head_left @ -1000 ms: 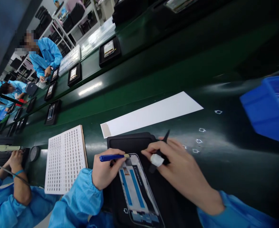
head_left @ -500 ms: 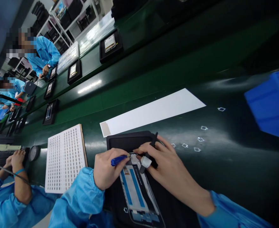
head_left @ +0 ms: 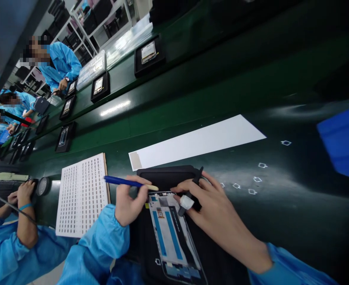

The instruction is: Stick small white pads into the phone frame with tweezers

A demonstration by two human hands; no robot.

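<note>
My left hand [head_left: 129, 204] is closed round a slim blue pen-like tool [head_left: 117, 180]. Its pale tip points right, above the top edge of an opened phone housing [head_left: 171, 233]. The housing lies in a black tray [head_left: 165, 171] and shows two blue strips and a dark ribbon along its inside. My right hand [head_left: 214, 208] grips a dark stick-like tool [head_left: 198, 175] with a whitish piece [head_left: 186, 202] near its lower end. My right fingertips are at the housing's upper right edge. A small white-outlined piece [head_left: 157, 261] lies on the tray, left of the housing.
A white perforated board [head_left: 82, 198] stands left, near a co-worker's hands [head_left: 25, 192]. A white paper strip [head_left: 198, 142] lies beyond the tray. Several small outlined pieces [head_left: 257, 179] are scattered right, before a blue bin [head_left: 345, 142]. Farther off, black trays [head_left: 65, 136] line the bench.
My left hand has tipped the blue tool from pointing down into the housing to lying nearly level above its top edge, uncovering that corner. My right hand keeps its hold.
</note>
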